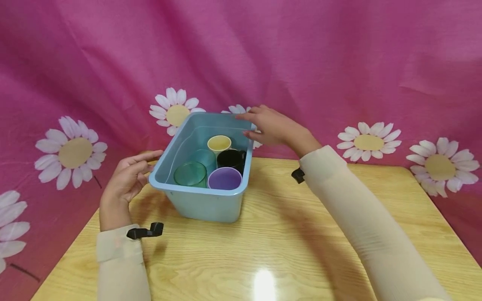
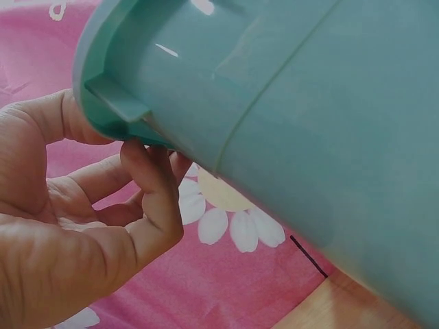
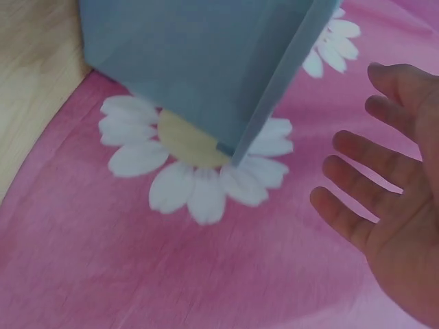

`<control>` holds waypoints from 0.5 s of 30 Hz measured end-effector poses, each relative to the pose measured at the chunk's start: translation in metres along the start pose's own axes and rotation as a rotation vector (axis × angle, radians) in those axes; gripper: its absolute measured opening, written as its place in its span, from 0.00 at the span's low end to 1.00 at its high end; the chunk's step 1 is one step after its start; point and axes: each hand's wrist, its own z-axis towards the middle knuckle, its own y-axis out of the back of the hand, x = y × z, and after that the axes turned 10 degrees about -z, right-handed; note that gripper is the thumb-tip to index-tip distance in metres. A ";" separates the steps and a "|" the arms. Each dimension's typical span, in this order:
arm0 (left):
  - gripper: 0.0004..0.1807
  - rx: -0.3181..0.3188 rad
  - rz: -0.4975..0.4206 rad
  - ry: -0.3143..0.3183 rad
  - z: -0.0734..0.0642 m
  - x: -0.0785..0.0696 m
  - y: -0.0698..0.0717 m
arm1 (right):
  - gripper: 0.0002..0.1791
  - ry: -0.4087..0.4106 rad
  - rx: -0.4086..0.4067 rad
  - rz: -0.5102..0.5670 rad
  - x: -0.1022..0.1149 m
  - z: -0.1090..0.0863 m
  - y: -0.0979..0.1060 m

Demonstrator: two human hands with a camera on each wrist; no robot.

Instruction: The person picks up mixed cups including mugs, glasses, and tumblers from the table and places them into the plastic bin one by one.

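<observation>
A light blue plastic tub (image 1: 208, 202) stands on the wooden table, left of its middle. Its left rim is pinched by my left hand (image 1: 126, 177); in the left wrist view the thumb and a finger (image 2: 154, 185) meet the rim's underside. Near the far right corner, my right hand (image 1: 273, 125) has its fingers spread, and the right wrist view shows them apart from the rim (image 3: 285, 82). Inside the tub sit a yellow cup (image 1: 219, 143), a black mug (image 1: 230, 159), a purple cup (image 1: 224, 179), a green glass (image 1: 190, 174) and a bluish cup (image 1: 203, 159), partly hidden.
Behind the table (image 1: 293, 259) hangs a pink cloth (image 1: 301, 62) with large white daisies, also along the left side. Bare wood lies in front of the tub and to its right. A black strap mount (image 1: 144, 232) sticks out from the left wrist.
</observation>
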 end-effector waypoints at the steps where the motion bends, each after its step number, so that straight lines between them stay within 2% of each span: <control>1: 0.26 -0.001 0.001 0.003 0.000 0.001 0.000 | 0.30 -0.003 -0.009 -0.004 -0.001 -0.007 0.000; 6: 0.26 -0.017 0.006 0.015 -0.001 0.003 0.000 | 0.29 -0.039 -0.050 -0.008 -0.005 -0.042 -0.003; 15: 0.23 -0.029 0.089 -0.003 -0.004 -0.002 -0.004 | 0.31 -0.199 -0.031 0.031 -0.014 -0.102 -0.019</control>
